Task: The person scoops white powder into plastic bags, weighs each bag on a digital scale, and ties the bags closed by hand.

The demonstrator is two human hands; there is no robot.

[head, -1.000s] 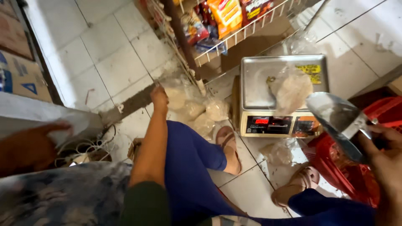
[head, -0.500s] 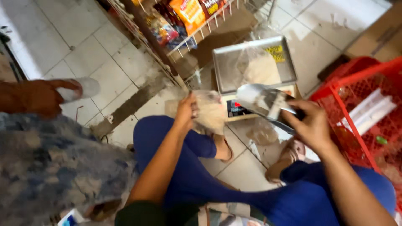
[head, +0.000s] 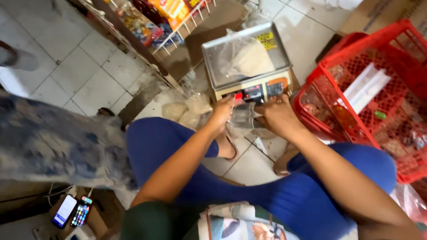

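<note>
My left hand point(head: 222, 113) and my right hand point(head: 278, 116) meet just in front of a small weighing scale point(head: 262, 91) on the floor. My left hand grips a clear plastic bag point(head: 238, 122) by its mouth. A metal scoop point(head: 247, 114) is held in my right hand, its tip at the bag. On the scale's steel tray point(head: 213, 66) lies another clear bag of white grain point(head: 251, 58). My knees in blue trousers frame both arms.
A red plastic crate point(head: 329, 62) with white packets stands at the right. A wire rack of snack packets point(head: 155, 22) is behind the scale. Filled clear bags point(head: 184, 109) lie left of my hands. Patterned fabric point(head: 44, 138) and a phone point(head: 64, 211) are at the left.
My right hand brought the scoop from the crate side to the front of the scale. My left hand lifted a bag from the floor pile and met it there.
</note>
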